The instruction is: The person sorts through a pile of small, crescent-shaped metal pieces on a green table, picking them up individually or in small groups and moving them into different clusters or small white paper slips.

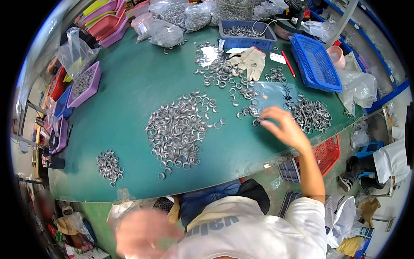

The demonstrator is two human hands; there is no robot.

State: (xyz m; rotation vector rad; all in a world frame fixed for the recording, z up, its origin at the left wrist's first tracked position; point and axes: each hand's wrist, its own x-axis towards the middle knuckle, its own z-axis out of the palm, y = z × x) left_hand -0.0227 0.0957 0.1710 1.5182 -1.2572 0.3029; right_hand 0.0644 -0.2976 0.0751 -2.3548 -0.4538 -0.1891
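Observation:
My right hand (285, 130) reaches over the right part of the green table, palm down, thumb and fingers apart. Its fingertips are beside a few loose metal rings (256, 123) near a clear plastic sheet with dark marks (276, 94). A pile of rings (314, 115) lies just right of this hand. The largest heap of grey metal rings (177, 129) spreads over the middle, and a small pile (110, 166) sits at the near left. My left hand (144, 233) is a blurred shape off the table at the lower left; its fingers are smeared by motion.
A blue bin of rings (248, 42) and bulging plastic bags (172, 13) line the far edge. White gloves (250, 62) and a red pen (288, 64) lie near scattered rings. Blue baskets (317, 64) stand at right, a pink tray of rings (85, 84) at left.

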